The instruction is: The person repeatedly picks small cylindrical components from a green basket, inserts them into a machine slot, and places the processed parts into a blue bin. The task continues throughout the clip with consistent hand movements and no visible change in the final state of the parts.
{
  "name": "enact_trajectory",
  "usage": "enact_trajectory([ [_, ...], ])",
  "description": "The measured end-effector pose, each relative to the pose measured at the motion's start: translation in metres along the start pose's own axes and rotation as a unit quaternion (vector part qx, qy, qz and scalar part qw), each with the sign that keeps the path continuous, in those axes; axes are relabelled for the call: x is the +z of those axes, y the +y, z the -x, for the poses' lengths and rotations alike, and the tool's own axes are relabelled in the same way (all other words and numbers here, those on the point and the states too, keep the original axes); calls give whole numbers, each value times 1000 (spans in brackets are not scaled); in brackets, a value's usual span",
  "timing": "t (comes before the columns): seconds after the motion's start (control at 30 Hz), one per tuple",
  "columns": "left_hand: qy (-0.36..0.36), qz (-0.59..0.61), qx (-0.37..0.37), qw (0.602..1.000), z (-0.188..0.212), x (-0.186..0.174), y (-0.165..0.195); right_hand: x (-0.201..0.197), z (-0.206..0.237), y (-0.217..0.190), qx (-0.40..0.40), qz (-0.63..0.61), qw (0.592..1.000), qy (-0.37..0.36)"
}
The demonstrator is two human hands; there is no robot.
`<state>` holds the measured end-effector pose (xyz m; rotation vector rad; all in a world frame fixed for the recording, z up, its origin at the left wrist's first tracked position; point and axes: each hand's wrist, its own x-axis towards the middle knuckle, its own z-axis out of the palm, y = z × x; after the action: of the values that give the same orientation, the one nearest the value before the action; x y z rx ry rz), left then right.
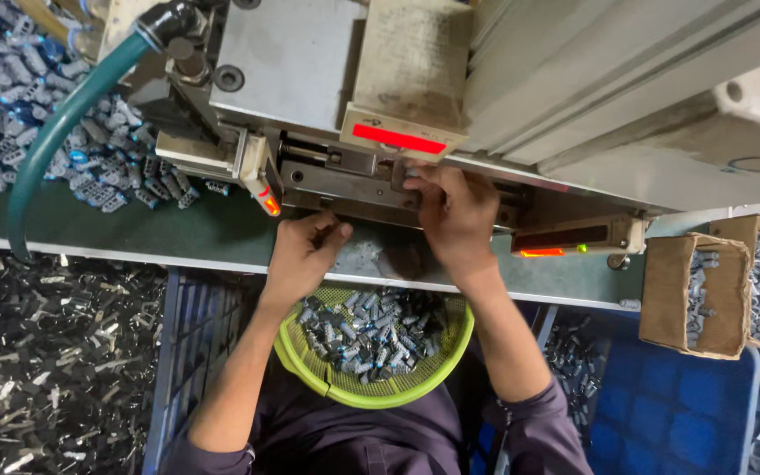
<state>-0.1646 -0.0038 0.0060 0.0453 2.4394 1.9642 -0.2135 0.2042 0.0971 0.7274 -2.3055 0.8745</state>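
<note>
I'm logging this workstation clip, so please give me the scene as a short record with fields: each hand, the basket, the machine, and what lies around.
left hand: loosely closed, resting on the bench edge; contents not visible
right hand: fingers at the machine slot, possibly pinching a small part
basket: lime-green mesh, on the lap, filled with small grey parts
machine: grey metal, red lights lit
hose: teal, curving left
boxes: cardboard, right, holding grey parts

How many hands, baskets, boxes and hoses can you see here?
Hands: 2, the left hand and the right hand
Green basket of small grey parts: 1
Cardboard boxes of parts: 2
Green hose: 1
Total: 6
</note>
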Motion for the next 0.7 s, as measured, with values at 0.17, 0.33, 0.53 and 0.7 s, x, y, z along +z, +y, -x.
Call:
enact_trajectory([
  [0.17, -7, 10, 11, 1000, 1, -4, 0, -36, 20, -39, -40, 69, 997, -6],
  [0.33, -6, 38, 12, 999, 2, -3, -7, 0, 121, -80, 13, -132, 961, -245],
  [0.53, -4, 76, 3, 997, 3, -3, -10, 51, 174, -51, 131, -142, 918, -347],
  [0.7, 3, 41, 33, 999, 6, -5, -8, 104, 152, -54, 50, -145, 924, -349],
])
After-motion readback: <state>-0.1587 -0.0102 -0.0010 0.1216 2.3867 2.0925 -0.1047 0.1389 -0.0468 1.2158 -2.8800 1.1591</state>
